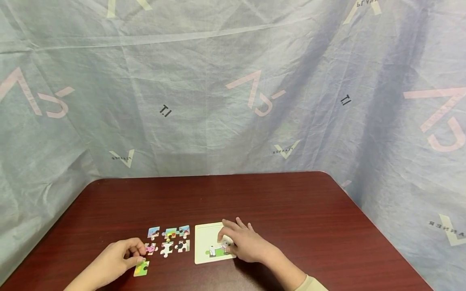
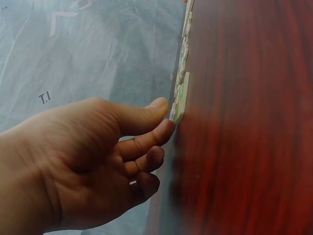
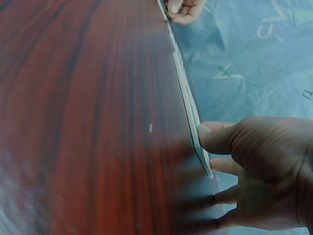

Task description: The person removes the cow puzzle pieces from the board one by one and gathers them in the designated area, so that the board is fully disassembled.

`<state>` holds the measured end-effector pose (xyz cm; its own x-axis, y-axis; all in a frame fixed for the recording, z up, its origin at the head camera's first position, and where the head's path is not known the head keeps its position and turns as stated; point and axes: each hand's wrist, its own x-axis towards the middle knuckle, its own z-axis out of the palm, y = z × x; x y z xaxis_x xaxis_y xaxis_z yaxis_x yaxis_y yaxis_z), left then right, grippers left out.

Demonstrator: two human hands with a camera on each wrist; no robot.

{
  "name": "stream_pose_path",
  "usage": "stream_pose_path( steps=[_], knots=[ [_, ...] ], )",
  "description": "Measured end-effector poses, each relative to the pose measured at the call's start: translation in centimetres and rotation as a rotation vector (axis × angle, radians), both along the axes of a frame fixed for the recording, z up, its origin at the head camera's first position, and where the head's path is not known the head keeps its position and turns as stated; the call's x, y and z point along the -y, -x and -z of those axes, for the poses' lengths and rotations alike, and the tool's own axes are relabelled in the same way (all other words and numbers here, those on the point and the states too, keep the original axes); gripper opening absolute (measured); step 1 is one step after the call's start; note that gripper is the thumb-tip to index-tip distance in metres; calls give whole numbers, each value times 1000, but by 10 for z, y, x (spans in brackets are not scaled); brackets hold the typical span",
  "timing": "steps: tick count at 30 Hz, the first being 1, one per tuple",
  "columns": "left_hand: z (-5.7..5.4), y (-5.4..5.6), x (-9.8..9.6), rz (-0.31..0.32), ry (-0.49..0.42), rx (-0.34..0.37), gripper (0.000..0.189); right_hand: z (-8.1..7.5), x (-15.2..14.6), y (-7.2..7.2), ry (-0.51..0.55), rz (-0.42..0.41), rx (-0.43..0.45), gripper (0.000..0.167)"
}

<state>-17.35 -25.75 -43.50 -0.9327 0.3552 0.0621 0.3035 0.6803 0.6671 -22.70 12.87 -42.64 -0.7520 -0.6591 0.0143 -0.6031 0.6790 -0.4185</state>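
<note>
In the head view my left hand [image 1: 121,254] bends its fingers, with thumb and index finger pinching the top edge of a green puzzle piece [image 1: 141,268]. The left wrist view shows that green piece [image 2: 182,100] edge-on at the fingertips. To the right lies a cream puzzle board [image 1: 202,234]. My right hand [image 1: 249,244] rests over its right side, fingers spread, index finger and thumb touching near joined pieces [image 1: 217,251] with a white animal on green. In the right wrist view the thumb lies on the board [image 3: 185,88] edge. The board's right corner is partly hidden under the hand.
Several loose puzzle pieces lie in two rows between the left hand and the board, among them a blue one [image 1: 153,232], a pink one [image 1: 151,248] and a white one [image 1: 166,248]. A grey printed cloth [image 1: 204,133] hangs behind the dark red table [image 1: 291,210].
</note>
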Motion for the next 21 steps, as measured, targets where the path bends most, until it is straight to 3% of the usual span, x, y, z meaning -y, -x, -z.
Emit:
stream_pose_path(
  steps=[8,16,21],
  knots=[
    [-6,2,-13,-61,41,-30,9,1,-2,0,16,28,11,18],
    [-10,9,-31,-39,27,-49,11,3,-1,2,12,14,13,19],
    [-12,15,-48,25,-11,-47,9,3,-1,1,7,25,8,19]
  ],
)
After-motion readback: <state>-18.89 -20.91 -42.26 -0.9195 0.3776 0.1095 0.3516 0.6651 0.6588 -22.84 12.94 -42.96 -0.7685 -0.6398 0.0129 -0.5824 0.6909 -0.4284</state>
